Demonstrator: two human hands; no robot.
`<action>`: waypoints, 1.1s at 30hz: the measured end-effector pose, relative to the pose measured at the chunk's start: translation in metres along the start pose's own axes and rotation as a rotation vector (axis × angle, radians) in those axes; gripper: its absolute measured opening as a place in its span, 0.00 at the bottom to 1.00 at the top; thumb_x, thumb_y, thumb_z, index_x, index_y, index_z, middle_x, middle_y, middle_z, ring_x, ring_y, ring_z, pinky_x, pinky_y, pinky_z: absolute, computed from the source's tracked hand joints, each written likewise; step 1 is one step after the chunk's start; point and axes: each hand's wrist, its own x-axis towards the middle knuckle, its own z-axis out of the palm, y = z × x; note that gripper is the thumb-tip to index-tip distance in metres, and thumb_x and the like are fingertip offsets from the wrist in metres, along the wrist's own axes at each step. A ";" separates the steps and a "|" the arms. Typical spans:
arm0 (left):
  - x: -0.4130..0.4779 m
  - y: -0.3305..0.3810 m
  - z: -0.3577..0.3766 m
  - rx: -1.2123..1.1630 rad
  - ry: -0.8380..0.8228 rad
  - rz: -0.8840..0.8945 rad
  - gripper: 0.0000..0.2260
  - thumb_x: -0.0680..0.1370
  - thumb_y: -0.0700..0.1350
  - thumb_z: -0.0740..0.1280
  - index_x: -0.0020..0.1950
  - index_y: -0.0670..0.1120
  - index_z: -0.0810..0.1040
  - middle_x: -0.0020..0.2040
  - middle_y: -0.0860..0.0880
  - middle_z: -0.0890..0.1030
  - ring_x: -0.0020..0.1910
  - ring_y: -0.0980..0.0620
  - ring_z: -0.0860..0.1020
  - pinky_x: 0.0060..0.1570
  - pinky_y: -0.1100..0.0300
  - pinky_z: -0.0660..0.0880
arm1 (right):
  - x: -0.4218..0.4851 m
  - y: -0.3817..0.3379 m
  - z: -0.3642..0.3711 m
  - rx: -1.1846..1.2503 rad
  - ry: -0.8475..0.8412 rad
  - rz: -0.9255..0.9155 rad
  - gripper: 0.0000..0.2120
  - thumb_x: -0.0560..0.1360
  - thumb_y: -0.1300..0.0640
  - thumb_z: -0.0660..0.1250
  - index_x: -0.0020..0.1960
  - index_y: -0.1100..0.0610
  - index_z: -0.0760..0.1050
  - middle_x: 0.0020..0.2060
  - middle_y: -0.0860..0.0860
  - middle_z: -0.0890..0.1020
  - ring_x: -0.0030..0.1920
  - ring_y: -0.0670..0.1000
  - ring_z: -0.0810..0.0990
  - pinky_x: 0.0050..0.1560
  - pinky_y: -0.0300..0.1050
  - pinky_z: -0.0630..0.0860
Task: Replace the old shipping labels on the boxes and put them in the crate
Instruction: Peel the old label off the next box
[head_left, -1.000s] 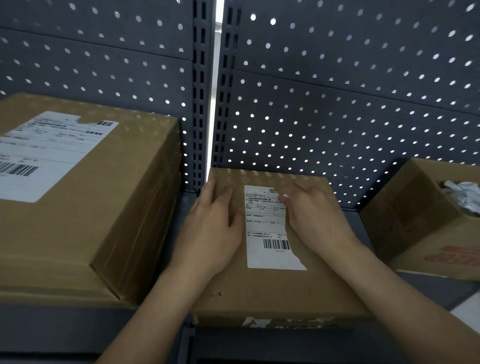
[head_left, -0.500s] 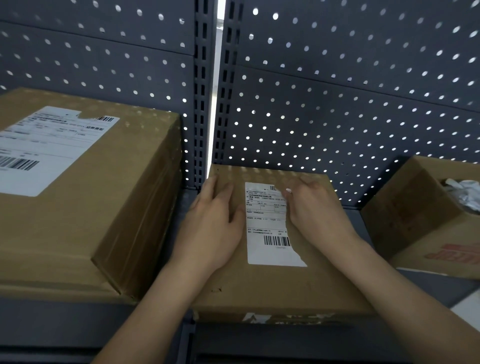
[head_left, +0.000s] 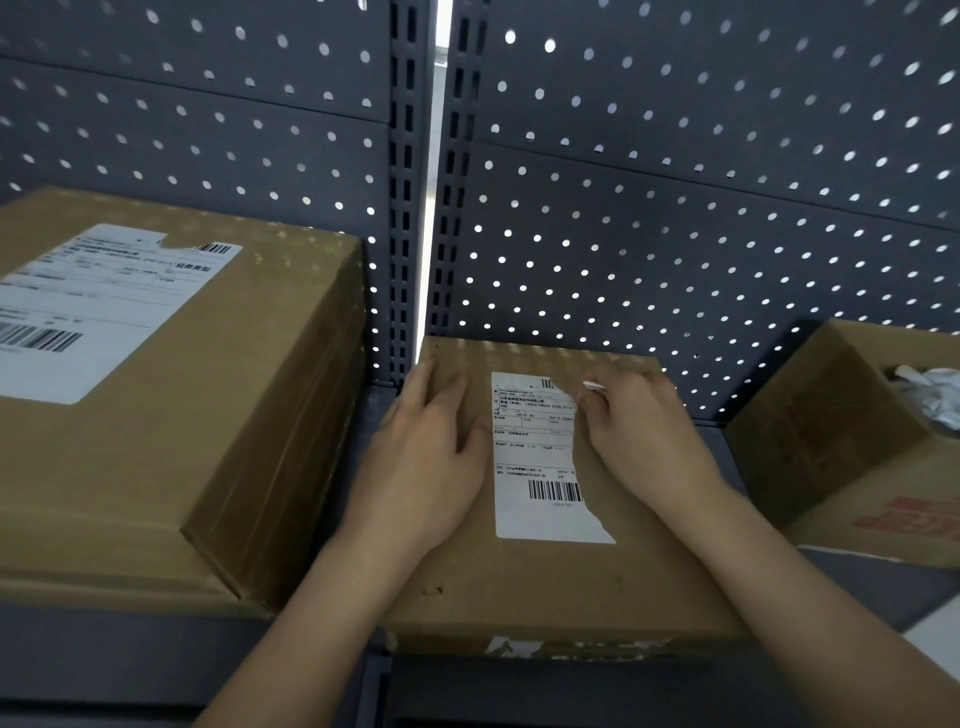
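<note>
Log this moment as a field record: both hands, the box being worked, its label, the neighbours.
Worked box: small brown cardboard box, closed, on the grey shelf
Label: white shipping label on its top, right edge torn
Left hand: flat on the box top, left of the label
Right hand: pinches the label's lifted upper right corner
Left neighbour: larger brown cardboard box bearing a white label
Right neighbour: open brown carton holding crumpled white material

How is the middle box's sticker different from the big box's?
The middle label looks smaller than the big box's label. Its right edge is ragged; the big one has only a top notch. The right hand pinches it; nothing touches the big one. Both white, with barcodes.
</note>
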 end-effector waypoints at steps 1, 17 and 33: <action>0.000 0.001 0.000 -0.001 0.001 -0.001 0.26 0.81 0.56 0.57 0.78 0.53 0.58 0.79 0.58 0.47 0.77 0.51 0.55 0.70 0.56 0.59 | 0.000 0.000 0.001 -0.027 0.006 -0.018 0.09 0.79 0.59 0.62 0.48 0.59 0.80 0.44 0.55 0.82 0.48 0.56 0.78 0.51 0.50 0.73; 0.000 0.002 0.000 0.023 0.011 0.001 0.25 0.81 0.56 0.57 0.78 0.53 0.59 0.79 0.57 0.48 0.76 0.51 0.56 0.69 0.55 0.62 | 0.004 -0.001 -0.001 0.012 -0.031 -0.030 0.08 0.78 0.63 0.60 0.45 0.60 0.78 0.42 0.55 0.81 0.44 0.56 0.77 0.46 0.48 0.72; 0.001 0.000 0.001 0.017 0.006 0.000 0.26 0.81 0.56 0.58 0.78 0.53 0.58 0.79 0.57 0.47 0.76 0.51 0.55 0.70 0.55 0.60 | 0.010 -0.004 0.000 -0.140 -0.079 -0.096 0.19 0.76 0.49 0.51 0.36 0.56 0.75 0.34 0.50 0.78 0.36 0.52 0.76 0.44 0.49 0.74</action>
